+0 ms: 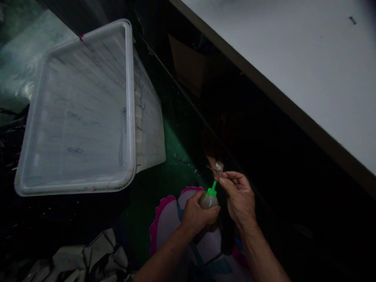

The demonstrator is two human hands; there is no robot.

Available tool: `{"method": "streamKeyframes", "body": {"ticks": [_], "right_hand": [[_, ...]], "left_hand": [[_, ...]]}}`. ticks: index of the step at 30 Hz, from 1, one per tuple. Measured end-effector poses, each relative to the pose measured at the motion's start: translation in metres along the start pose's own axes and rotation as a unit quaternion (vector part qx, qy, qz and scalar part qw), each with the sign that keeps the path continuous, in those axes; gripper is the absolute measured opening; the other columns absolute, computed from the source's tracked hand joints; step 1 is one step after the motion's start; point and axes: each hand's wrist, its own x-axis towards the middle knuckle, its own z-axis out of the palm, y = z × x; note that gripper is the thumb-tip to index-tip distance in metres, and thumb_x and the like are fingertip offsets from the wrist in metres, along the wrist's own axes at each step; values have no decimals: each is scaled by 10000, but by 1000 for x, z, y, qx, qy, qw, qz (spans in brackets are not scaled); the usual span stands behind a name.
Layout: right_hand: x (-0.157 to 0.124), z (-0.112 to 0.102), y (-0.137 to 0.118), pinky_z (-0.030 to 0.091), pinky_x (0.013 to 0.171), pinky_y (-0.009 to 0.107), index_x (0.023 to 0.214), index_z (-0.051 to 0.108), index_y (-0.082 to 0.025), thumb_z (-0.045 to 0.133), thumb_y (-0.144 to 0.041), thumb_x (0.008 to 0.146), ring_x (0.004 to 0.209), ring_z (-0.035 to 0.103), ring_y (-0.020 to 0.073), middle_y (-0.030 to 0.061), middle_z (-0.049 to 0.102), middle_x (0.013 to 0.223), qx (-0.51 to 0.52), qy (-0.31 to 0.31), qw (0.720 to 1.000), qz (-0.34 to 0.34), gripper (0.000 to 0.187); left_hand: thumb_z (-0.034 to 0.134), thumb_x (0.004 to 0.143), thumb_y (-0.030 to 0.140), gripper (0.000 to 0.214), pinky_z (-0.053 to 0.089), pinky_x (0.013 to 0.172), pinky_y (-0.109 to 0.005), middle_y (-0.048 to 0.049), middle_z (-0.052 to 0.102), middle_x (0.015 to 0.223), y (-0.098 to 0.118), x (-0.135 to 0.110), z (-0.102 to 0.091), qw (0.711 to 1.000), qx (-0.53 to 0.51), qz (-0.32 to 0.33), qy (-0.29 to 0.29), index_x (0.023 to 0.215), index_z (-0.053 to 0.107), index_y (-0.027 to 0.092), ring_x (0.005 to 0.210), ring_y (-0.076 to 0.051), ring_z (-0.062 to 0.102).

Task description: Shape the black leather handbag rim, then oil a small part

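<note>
My left hand (pixel 197 215) is wrapped round a squeeze bottle (pixel 209 201) with a bright green nozzle cap. The bottle is tilted, its nozzle pointing up and slightly right. At the nozzle tip, the thumb and fingertips of my right hand (pixel 241 197) are pinched together. Just above them shows a small, pale, crumpled piece (pixel 219 167); whether it is a scrap of film or dried glue I cannot tell. Both hands are over a pale apron or cloth (pixel 167 219) with a pink scalloped edge.
A large translucent plastic bin (pixel 132 117) stands at the left. A white tabletop (pixel 308 58) crosses the upper right, with a dark space beneath it. Below the table is a cardboard piece (pixel 188 62). Pale folded pieces (pixel 88 254) lie at the lower left. The floor (pixel 176 137) is green.
</note>
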Motion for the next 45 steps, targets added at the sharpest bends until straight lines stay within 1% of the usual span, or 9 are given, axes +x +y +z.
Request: {"method": "streamKeyframes", "body": {"ticks": [4,7,9,14,20,27,33,39,45], "right_hand": [[2,-1,-2,550,737,197,827,634,-160,922,-268,489,774,668,145,28,676,830,16,17,997,67,457],[1,-2,-3,538,703,175,809,630,-151,927,-291,479,755,662,141,46,683,796,-4,24,996,86,465],[0,-1,-4,526,689,166,799,625,-149,923,-305,490,747,652,134,49,683,793,-13,23,996,86,457],[0,-1,-2,493,669,155,788,620,-152,913,-317,485,708,613,106,22,662,757,-7,42,995,88,453],[1,-3,0,479,683,164,725,615,-137,899,-276,419,690,595,105,17,646,707,8,73,994,81,440],[3,-3,-1,473,678,177,667,627,-130,865,-253,435,670,590,111,26,643,687,1,78,993,89,354],[3,0,-6,478,655,166,620,637,-131,839,-203,391,635,585,103,27,636,641,21,102,991,87,313],[3,0,-7,475,616,169,565,640,-136,828,-196,364,613,570,102,27,619,605,35,114,989,93,281],[4,-1,-6,452,635,191,550,625,-145,799,-190,415,625,549,104,14,603,607,28,87,993,76,224]], "left_hand": [[659,663,292,269,425,531,-231,18,604,697,-4,1,0,989,122,67,41,909,603,199,605,-145,564],[680,666,308,270,465,655,-265,4,634,805,-11,4,-4,958,229,139,103,912,632,208,722,-162,577],[682,673,310,301,483,745,-297,-13,647,874,-14,4,-6,940,267,170,129,955,641,212,800,-182,588],[667,709,306,426,480,897,-378,-66,642,1017,-11,2,-5,906,347,183,159,1122,619,213,963,-243,597],[652,757,305,398,495,819,-356,-66,615,1042,-11,0,-3,873,411,189,180,1149,603,252,961,-248,597],[657,763,304,397,498,735,-345,-53,609,1044,-12,1,-5,859,441,186,181,1153,587,270,918,-247,620],[637,787,308,387,510,815,-364,-60,606,1053,-12,1,-2,861,432,197,183,1165,575,253,962,-248,600],[659,775,292,395,519,813,-357,-58,604,1044,-11,2,0,860,430,198,190,1159,576,256,961,-242,597],[655,773,282,405,519,802,-352,-52,606,1060,-13,1,-1,864,428,188,189,1170,580,271,946,-233,598]]}}
